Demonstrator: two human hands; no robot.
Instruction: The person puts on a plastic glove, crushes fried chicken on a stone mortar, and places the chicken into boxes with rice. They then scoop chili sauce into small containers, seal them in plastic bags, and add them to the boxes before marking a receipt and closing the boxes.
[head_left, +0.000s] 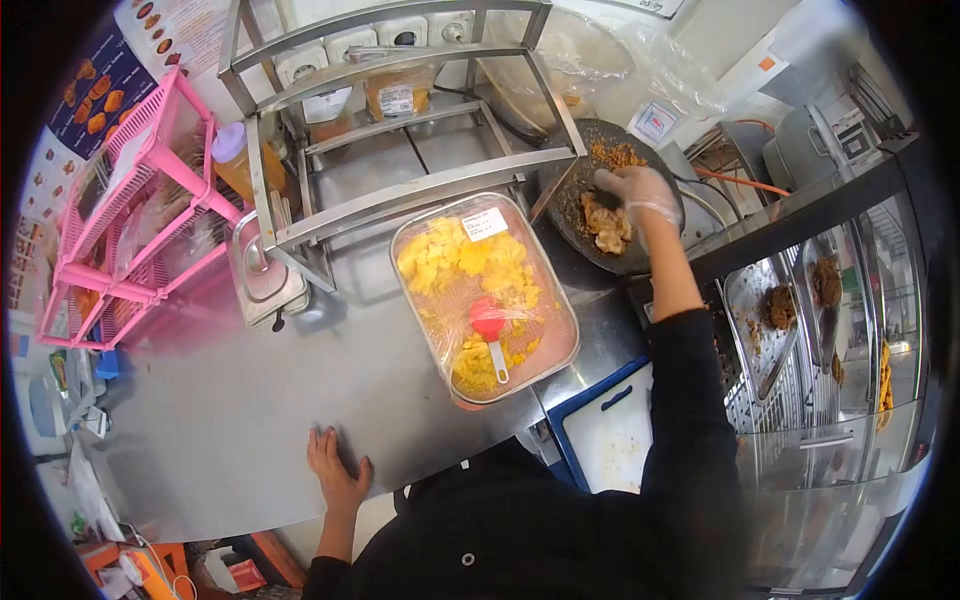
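Note:
My gloved right hand [645, 192] is closed over a wide, dark stone mortar [652, 245], gripping what looks like a dark pestle [604, 180] whose far end is partly hidden. In the mortar, just below this hand, lies a pale brown piece of fried chicken [607, 225]. Orange-brown crumbs or ground paste [615, 154] coat the mortar's far side. My bare left hand [337, 470] rests with fingers spread on the steel counter [250, 420], near its front edge, and holds nothing.
A plastic-covered tray [556, 350] of yellow pieces, with a red scoop [488, 318] on top, stands mid-counter. Behind it is a metal rack [420, 190]. A pink basket shelf [150, 190] stands left. A blue-edged cutting board [610, 430] and glass display case [840, 450] lie right.

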